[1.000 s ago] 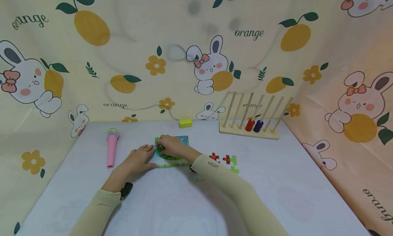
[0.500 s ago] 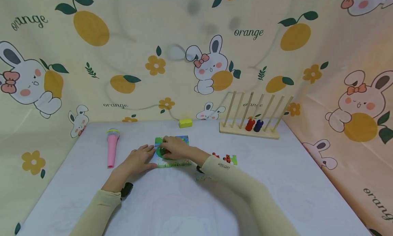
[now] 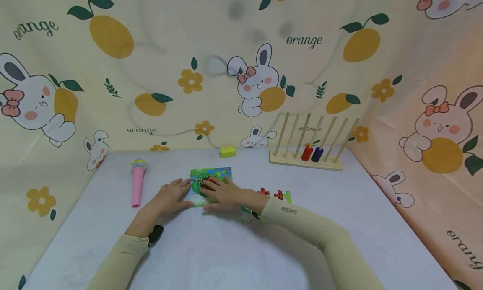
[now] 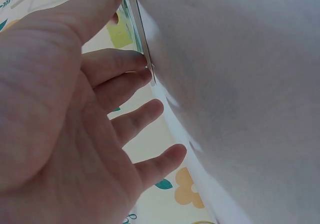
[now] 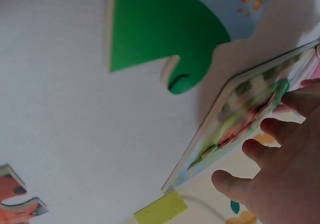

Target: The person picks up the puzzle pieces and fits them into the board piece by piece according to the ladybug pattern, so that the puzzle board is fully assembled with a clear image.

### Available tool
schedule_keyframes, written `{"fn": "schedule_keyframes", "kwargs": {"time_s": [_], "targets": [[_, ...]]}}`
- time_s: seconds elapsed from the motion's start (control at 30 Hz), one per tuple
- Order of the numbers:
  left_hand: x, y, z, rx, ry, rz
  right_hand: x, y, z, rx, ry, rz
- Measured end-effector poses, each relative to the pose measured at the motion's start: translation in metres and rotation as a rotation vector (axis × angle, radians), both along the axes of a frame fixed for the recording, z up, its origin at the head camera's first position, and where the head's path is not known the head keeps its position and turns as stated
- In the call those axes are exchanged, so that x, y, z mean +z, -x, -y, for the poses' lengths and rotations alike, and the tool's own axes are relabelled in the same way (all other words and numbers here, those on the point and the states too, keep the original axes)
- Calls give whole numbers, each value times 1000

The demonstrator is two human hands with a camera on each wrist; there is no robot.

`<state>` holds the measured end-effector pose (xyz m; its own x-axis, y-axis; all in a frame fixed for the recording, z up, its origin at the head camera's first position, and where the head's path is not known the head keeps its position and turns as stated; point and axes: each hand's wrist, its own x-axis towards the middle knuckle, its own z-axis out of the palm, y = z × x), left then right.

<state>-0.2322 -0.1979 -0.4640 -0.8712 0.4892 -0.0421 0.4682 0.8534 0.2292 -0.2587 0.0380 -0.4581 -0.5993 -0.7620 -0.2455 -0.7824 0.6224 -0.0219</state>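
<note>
A jigsaw puzzle board with a green, blue and red picture lies on the white table. At its left edge my left hand rests with fingers extended; in the left wrist view its fingertips touch the board's side. My right hand spreads over the board's right part, its straight fingers reaching across the red and green picture and hiding some of it. Red loose puzzle pieces lie to the right of the board. A green puzzle piece shows large in the right wrist view, beside the board.
A pink toy microphone lies at the left. Behind the board sits a yellow block. The wooden peg rack at the back right carries a red and a dark blue bead stack. A patterned cloth encloses the table.
My right hand has drawn back to the right and uncurled, going from bent fingers working on the board to a flat spread over it. My left hand stays in place.
</note>
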Motion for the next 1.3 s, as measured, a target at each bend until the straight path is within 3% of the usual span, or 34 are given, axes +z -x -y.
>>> {"fn": "schedule_keyframes", "kwargs": {"time_s": [0.27, 0.93, 1.3], "targets": [[0, 0, -1, -13, -5, 1, 1, -3, -3, -16, 26, 39], [-2, 2, 1, -7, -7, -11, 3, -2, -1, -30, 11, 32], [1, 0, 0, -7, 0, -3, -5, 0, 13, 48, -3, -38]]}}
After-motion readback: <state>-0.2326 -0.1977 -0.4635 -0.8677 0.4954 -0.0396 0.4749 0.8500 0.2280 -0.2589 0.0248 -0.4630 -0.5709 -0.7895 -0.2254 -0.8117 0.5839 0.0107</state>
